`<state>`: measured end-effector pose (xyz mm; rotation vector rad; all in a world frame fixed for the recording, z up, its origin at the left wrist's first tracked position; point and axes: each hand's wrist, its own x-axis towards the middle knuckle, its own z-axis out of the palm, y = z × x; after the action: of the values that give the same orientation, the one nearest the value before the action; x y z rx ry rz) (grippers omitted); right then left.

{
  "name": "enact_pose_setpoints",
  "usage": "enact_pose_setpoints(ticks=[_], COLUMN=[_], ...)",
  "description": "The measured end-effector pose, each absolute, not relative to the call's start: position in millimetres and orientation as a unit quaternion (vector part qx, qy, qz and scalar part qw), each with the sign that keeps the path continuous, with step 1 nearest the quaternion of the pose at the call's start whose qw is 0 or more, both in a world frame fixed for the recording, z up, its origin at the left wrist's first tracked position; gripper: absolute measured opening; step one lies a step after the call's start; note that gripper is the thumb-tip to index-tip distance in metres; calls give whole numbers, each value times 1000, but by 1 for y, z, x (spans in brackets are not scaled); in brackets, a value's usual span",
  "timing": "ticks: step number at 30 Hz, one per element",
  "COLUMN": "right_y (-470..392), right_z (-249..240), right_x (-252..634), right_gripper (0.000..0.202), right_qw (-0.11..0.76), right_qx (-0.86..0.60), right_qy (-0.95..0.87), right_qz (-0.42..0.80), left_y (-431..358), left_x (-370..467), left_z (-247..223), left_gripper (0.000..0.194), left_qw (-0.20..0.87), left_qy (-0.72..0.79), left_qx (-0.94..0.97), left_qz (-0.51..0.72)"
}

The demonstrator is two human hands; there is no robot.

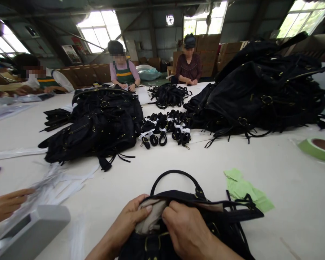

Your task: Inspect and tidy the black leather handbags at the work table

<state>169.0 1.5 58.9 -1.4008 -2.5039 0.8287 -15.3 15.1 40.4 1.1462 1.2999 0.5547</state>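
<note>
A black handbag [176, 198] with a rounded top handle and brass-coloured fittings lies in front of me, its mouth held apart. Its beige lining [148, 218] shows inside. My left hand [134, 215] grips the lining at the left side of the opening, thumb inside and fingers behind the edge. Over the middle of the opening is my right hand [185, 225], fingers curled down into the bag. The tips of those fingers are hidden, so whatever they hold cannot be made out.
Black bags are heaped at left [97, 126] and right [262, 94], with bundled straps [165, 126] between. Green paper [246, 189] and a green tape roll [318, 148] lie right. Another person's hand [8, 206] reaches in near a grey dispenser [35, 231]. Several people sit across the table.
</note>
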Motion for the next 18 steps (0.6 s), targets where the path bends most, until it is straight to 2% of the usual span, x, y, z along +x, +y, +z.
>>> enact_pose_setpoints(ticks=[3,6,9,11,12,13,15,18], right_y=[4,9,8,5,4,4,5,7], right_z=[38,13,1,2,3,5,7,7], right_x=[182,180,175,174,173,173,173,173], right_gripper=[19,17,17,17,16,16,16,20], right_qw=[198,225,232,253,266,279,298,310], right_qx=[-501,-499,-497,-482,-469,-455,-440,-455], right_qy=[-779,-740,-742,-747,-750,-753,-742,-680], right_qz=[321,390,386,381,382,386,408,485], left_y=[19,25,27,22,19,15,7,0], left_x=[-4,-10,-27,-34,-35,-33,-24,-9], left_z=[16,2,14,34,46,57,74,82], left_gripper=[45,50,52,30,16,14,26,25], left_qw=[636,591,449,306,243,200,181,190], left_qy=[554,596,667,642,600,551,486,523], left_qx=[481,494,542,661,731,790,850,829], left_qz=[239,226,247,240,217,182,91,-50])
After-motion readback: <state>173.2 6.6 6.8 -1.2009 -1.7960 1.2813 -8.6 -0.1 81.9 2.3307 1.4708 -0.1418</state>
